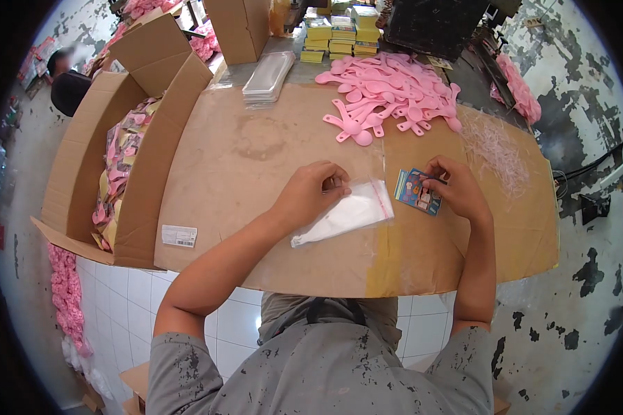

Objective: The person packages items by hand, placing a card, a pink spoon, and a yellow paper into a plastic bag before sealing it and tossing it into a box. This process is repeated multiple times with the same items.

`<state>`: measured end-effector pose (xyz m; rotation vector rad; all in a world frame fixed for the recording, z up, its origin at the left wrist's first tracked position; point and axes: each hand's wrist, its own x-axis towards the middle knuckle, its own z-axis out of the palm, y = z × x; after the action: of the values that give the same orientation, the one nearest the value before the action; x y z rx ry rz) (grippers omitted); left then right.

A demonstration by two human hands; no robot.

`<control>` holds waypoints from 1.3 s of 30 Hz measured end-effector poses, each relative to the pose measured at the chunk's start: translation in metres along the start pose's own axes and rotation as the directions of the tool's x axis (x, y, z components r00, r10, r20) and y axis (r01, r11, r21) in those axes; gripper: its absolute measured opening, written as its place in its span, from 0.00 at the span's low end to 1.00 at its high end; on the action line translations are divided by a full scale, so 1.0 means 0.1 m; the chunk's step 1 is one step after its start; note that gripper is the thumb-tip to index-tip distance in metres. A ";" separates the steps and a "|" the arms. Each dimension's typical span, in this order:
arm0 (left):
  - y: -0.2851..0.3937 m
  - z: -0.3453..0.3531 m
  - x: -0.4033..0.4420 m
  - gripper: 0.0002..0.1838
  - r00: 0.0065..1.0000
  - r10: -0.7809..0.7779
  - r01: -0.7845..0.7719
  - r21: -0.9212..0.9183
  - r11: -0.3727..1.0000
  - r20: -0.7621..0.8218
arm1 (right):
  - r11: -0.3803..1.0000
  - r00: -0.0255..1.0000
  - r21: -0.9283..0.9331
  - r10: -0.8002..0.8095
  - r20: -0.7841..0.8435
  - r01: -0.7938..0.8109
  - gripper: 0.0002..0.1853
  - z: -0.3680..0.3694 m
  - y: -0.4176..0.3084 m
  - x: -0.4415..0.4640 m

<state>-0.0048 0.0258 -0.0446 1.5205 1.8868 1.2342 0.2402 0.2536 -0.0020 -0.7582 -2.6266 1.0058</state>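
My left hand [317,190] rests at the upper left edge of a stack of clear plastic bags [349,213], its fingers pinched at the bags. A pink-red strip runs along the stack's right end. My right hand [458,188] has thumb and fingers closed on a printed card [423,194] at the top of a small fanned stack of cards, blue with colourful pictures. Beyond both hands lies a big heap of pink plastic spoons [387,90].
An open cardboard box [142,200] of packed pink spoons stands at left. Clear plastic packs [268,77] and yellow-edged card stacks [341,34] are at the back. Thin clear strips [498,152] lie at right; a label [179,236] lies near the box. A person [69,83] is at far left.
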 end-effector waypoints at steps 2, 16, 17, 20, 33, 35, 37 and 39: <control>0.01 -0.01 -0.01 0.13 1.000 -0.014 0.013 -0.029 1.000 -0.026 | 1.000 0.999 -0.013 -0.025 -0.044 0.024 0.09 0.00 0.01 0.00; -0.15 0.03 0.03 0.05 0.971 0.099 -0.162 -0.294 0.942 -0.218 | 0.912 0.925 0.241 -0.365 0.106 0.332 0.11 0.58 -0.31 -0.01; -0.22 0.01 0.04 0.05 0.986 0.020 -0.092 -0.432 0.897 -0.168 | 0.916 0.929 0.242 -0.353 0.110 0.319 0.10 0.58 -0.29 -0.02; -0.03 -0.20 0.05 0.07 0.993 -0.113 0.097 -0.689 0.718 0.021 | 0.923 0.946 0.262 -0.312 0.082 0.282 0.10 0.55 -0.38 -0.05; 0.16 -0.09 -0.06 0.21 0.977 -0.122 0.208 -0.641 0.739 0.177 | 0.826 0.942 0.479 -0.171 -0.287 0.296 0.13 0.56 -0.43 -0.03; 0.16 -0.07 -0.07 0.22 0.977 -0.116 0.205 -0.647 0.734 0.177 | 0.886 0.947 0.356 -0.227 -0.226 0.297 0.14 0.52 -0.46 -0.05; 0.17 -0.05 -0.08 0.22 0.979 -0.104 0.192 -0.644 0.740 0.173 | 0.938 0.949 0.157 -0.295 -0.112 0.310 0.14 0.46 -0.51 -0.07; 0.17 -0.04 -0.10 0.22 0.985 -0.026 0.116 -0.538 0.835 0.172 | 0.896 0.909 0.152 -0.410 -0.075 0.417 0.16 0.50 -0.54 -0.03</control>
<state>0.0047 0.0150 -0.0304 1.1806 1.3128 1.4146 0.2035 0.1902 -0.0027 -0.1627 -2.4743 1.0450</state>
